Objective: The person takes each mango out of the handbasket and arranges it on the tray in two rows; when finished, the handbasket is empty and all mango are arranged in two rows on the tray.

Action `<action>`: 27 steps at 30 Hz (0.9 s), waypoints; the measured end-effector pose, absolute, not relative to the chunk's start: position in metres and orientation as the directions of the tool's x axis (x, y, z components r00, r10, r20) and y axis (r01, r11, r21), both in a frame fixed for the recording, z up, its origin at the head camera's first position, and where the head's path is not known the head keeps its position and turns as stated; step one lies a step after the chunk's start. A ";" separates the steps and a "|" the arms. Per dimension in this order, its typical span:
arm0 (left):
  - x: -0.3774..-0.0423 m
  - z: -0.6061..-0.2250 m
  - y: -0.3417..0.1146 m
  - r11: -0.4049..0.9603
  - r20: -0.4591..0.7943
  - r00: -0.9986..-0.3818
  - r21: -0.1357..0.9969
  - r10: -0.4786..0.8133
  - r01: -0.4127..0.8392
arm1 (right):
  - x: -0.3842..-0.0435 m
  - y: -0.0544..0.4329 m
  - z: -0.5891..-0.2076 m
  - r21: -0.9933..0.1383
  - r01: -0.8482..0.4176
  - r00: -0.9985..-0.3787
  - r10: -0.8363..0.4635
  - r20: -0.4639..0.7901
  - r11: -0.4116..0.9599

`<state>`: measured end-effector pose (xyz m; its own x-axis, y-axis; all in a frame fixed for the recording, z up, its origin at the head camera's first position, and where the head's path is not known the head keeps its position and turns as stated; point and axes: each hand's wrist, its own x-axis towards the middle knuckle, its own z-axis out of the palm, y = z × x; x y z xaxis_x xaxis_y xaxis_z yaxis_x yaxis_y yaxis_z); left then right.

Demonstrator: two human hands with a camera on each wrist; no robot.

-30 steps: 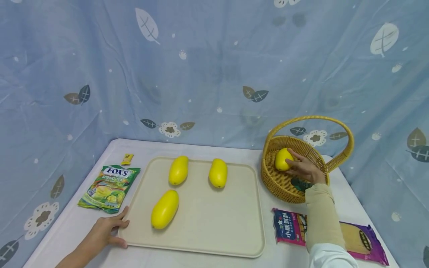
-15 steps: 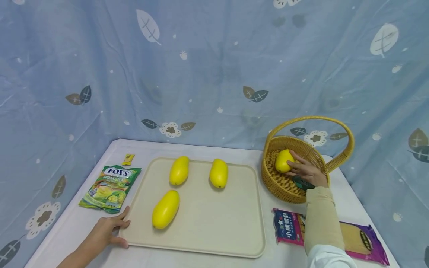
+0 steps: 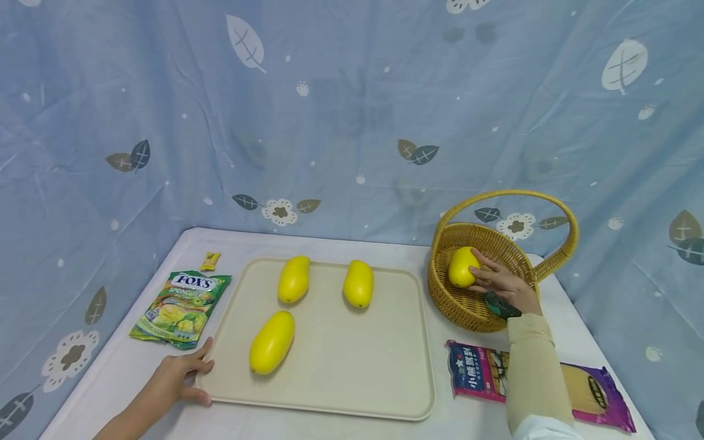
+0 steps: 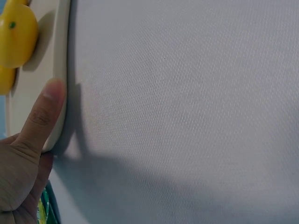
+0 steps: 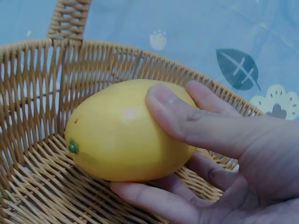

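Note:
In the head view, my right hand (image 3: 508, 288) reaches inside a wicker basket (image 3: 448, 302) and grips a yellow mango (image 3: 462, 267). The right wrist view shows the thumb on the upper side of this mango (image 5: 117, 130) and fingers beneath it; its green stem spot faces away from the palm. At the near left corner of a beige tray (image 3: 357, 360), my left hand (image 3: 175, 377) rests with its thumb along the rim. Some left fingers are hidden in the left wrist view. Three mangoes lie on the tray: one back left (image 3: 294, 279), one back centre (image 3: 359, 284), one front left (image 3: 272, 342).
Left of the tray lie a green FOX'S candy bag (image 3: 180, 308) and a small yellow wrapped sweet (image 3: 209, 261). Right of it are a blue and pink food packet (image 3: 475, 370) and a purple packet (image 3: 596, 397), partly behind my right sleeve. The basket's tall handle (image 3: 514, 193) arches overhead.
The mango in my right hand has shifted slightly down and left inside the basket. My left hand stays at the tray corner.

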<state>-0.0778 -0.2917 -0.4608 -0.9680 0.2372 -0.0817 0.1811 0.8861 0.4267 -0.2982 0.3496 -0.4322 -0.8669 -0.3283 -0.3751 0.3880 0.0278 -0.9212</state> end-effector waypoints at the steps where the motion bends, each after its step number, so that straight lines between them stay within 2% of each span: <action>1: -0.078 -0.461 -0.292 0.885 -0.072 -0.968 0.426 0.242 0.190 | -0.297 0.350 -0.431 -0.918 0.395 -0.864 -0.332 -0.379 0.019; 9: -0.078 -0.460 -0.291 0.883 -0.078 -0.967 0.431 0.242 0.186 | -0.285 0.352 -0.422 -0.922 0.388 -0.854 -0.368 -0.369 0.024; 13: -0.079 -0.458 -0.291 0.886 -0.106 -0.967 0.433 0.231 0.165 | -0.279 0.351 -0.419 -0.927 0.373 -0.865 -0.347 -0.362 0.037; 16: -0.079 -0.458 -0.291 0.889 -0.118 -0.966 0.431 0.228 0.157 | -0.274 0.349 -0.418 -0.929 0.370 -0.878 -0.328 -0.349 -0.002; 17: -0.079 -0.457 -0.291 0.889 -0.120 -0.967 0.432 0.227 0.155 | -0.272 0.348 -0.419 -0.934 0.358 -0.883 -0.332 -0.331 -0.022; 20: -0.079 -0.457 -0.291 0.886 -0.111 -0.966 0.433 0.233 0.164 | -0.263 0.350 -0.422 -0.988 0.153 -0.898 -0.419 -0.132 -0.016; 24: -0.078 -0.457 -0.291 0.884 -0.114 -0.967 0.440 0.229 0.158 | -0.255 0.355 -0.426 -0.992 -0.104 -0.835 -0.536 0.125 -0.068; 27: -0.079 -0.457 -0.291 0.883 -0.138 -0.967 0.451 0.213 0.130 | -0.254 0.354 -0.423 -0.994 -0.026 -0.844 -0.531 0.076 -0.102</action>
